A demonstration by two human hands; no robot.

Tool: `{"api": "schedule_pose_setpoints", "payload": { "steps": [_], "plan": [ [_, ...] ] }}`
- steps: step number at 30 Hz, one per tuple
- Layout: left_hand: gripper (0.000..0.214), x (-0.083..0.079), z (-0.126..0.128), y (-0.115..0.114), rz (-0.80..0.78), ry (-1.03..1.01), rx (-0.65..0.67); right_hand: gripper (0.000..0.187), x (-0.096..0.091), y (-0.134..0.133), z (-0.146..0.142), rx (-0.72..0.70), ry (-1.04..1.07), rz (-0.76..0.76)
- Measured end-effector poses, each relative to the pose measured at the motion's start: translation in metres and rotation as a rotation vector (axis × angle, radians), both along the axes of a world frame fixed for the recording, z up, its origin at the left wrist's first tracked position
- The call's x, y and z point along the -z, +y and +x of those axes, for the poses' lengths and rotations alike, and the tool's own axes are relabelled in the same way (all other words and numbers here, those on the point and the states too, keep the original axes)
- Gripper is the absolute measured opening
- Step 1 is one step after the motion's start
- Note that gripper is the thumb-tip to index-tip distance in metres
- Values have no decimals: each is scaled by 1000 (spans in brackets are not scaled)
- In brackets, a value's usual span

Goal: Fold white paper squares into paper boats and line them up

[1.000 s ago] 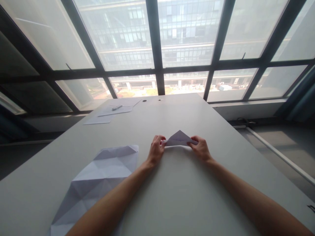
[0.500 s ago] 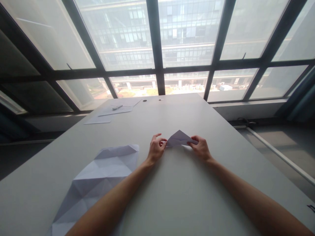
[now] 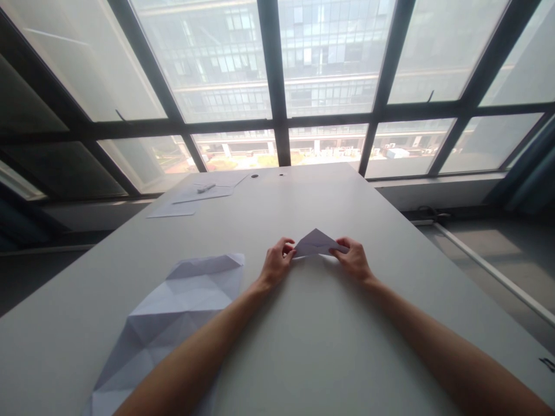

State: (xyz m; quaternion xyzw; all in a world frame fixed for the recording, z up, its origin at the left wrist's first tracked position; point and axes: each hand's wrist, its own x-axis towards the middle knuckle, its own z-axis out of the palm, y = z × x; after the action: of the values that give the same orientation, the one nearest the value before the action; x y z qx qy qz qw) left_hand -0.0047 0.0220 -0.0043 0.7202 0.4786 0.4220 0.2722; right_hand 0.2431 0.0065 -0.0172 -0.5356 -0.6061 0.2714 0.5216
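Note:
A small folded sheet of paper, pale lilac-white with a pointed top, is held up between my two hands just above the table. My left hand pinches its left corner between thumb and fingers. At the other end, my right hand grips the right corner, thumb on the near side. Under and beside my left forearm lies a larger creased sheet of paper, partly covered by the arm.
The white table stretches away to a wall of framed windows. Flat sheets of paper lie at its far left, with a small whitish object on top. A dark item sits at the right edge.
The raised fingers of my left hand have curled down toward the folded paper's left corner. My right hand and the paper have barely moved.

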Motion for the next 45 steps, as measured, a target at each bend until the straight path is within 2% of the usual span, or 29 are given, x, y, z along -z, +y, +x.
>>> {"api": "schedule_pose_setpoints", "payload": {
  "steps": [4,8,12,17,27,33,39,45],
  "plan": [
    [21,0,0,1,-4,-21,1,25,2,2,1,21,-1,-3],
    [22,-1,0,2,2,-53,-32,39,3,3,2,80,-1,35],
    [21,-3,0,2,15,-58,-71,50,1,2,1,100,77,31],
    [21,-5,0,1,9,-66,-97,54,-1,3,2,154,160,-2],
    [19,-6,1,1,11,-58,-94,37,1,4,2,192,122,3],
    [18,-5,-1,1,17,-76,-107,38,1,3,2,126,98,28],
    [17,-2,-4,3,19,-94,-151,30,0,0,-1,41,102,53],
    [19,3,-7,6,-3,-147,-142,15,1,-2,-5,-17,-180,82]
  ]
}}
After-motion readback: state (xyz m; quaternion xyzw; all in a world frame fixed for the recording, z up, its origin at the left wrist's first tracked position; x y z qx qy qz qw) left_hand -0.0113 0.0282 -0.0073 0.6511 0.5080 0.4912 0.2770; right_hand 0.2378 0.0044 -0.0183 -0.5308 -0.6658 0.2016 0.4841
